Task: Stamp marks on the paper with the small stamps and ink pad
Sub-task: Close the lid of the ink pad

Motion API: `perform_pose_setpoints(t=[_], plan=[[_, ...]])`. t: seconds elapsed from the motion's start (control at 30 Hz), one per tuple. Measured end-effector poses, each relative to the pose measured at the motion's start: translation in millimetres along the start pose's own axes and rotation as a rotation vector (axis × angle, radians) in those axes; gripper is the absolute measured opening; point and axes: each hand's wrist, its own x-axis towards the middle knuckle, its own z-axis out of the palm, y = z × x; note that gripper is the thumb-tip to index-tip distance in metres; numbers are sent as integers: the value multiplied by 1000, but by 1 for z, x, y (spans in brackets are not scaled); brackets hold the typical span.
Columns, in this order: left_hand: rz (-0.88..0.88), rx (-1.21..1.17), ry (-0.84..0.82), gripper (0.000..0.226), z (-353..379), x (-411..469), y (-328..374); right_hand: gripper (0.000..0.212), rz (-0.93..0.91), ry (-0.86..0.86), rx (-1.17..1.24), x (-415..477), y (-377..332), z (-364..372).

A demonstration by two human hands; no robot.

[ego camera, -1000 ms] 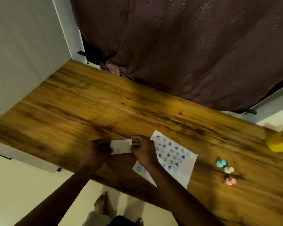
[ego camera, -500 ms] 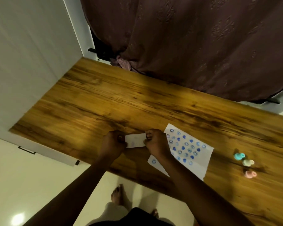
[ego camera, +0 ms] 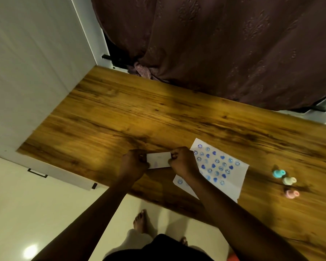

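A white sheet of paper [ego camera: 231,178] lies on the wooden table [ego camera: 158,117], covered with several blue smiley and heart stamp marks. My left hand [ego camera: 133,164] and my right hand [ego camera: 183,162] each pinch one end of a small folded white piece of paper [ego camera: 158,160] just left of the sheet, near the table's front edge. Three small stamps rest to the right of the sheet: a teal stamp [ego camera: 279,173], a cream stamp [ego camera: 289,180] and a pink stamp [ego camera: 291,194]. No ink pad is visible.
A dark maroon curtain [ego camera: 215,44] hangs behind the table's far edge. A white wall panel [ego camera: 32,63] borders the table on the left. Below the front edge are a pale floor and my bare feet [ego camera: 139,221].
The camera view has shifted, so the table and objects sit further right in the frame. Both hands keep holding the small white piece in the same place beside the sheet.
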Motion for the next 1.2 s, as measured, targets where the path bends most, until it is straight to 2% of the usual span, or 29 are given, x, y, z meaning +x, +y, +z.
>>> perform_pose_setpoints(t=[0.1,0.27,0.5,0.67,0.8,0.93,1.2], plan=[[1,36,19,36,3,-3,0,26,31,-1,32,-3,-1,1],[-72,-33,22,19,5,-7,1,31,76,23,105,-5,2,5],[-62,-185,62,36,11,-19,1,34,48,89,218,-7,2,5],[-27,-327,122,31,10,-23,16,36,13,173,323,-12,5,-6],[-31,-428,36,31,13,-18,42,35,51,267,484,-22,17,-28],[70,-439,13,34,26,-17,79,35,101,388,616,-35,36,-59],[171,-392,-153,40,102,-38,163,28,232,627,661,-84,107,-123]])
